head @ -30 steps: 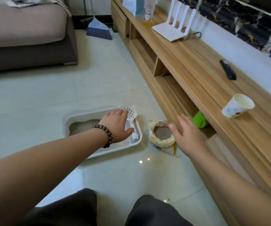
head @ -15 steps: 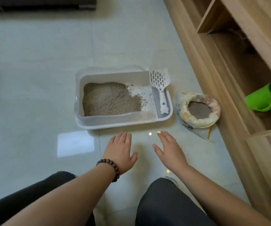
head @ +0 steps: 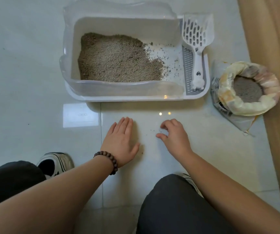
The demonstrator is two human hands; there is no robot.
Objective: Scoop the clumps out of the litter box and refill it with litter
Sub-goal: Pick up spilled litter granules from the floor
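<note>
White plastic scoop [head: 197,53] is lying untouched on the litter box [head: 78,92] rim while left hand [head: 121,142] flat, right hand [head: 174,137] loosely curled are hovering empty; reaching for its handle seems wisest.

A litter box [head: 71,68] of smooth, milky translucent plastic stands on a glossy pale tiled floor [head: 26,81] that mirrors the ceiling lights. Coarse, matt grey-brown litter [head: 117,59] lies grainy inside it. The slotted scoop [head: 195,39] is smooth white plastic, resting on a ribbed grey plastic strip [head: 188,65]. The litter bag [head: 227,92] is crinkled printed film, its rolled rim faintly shiny. A bracelet [head: 109,160] of dark polished wooden beads circles one wrist.
</note>
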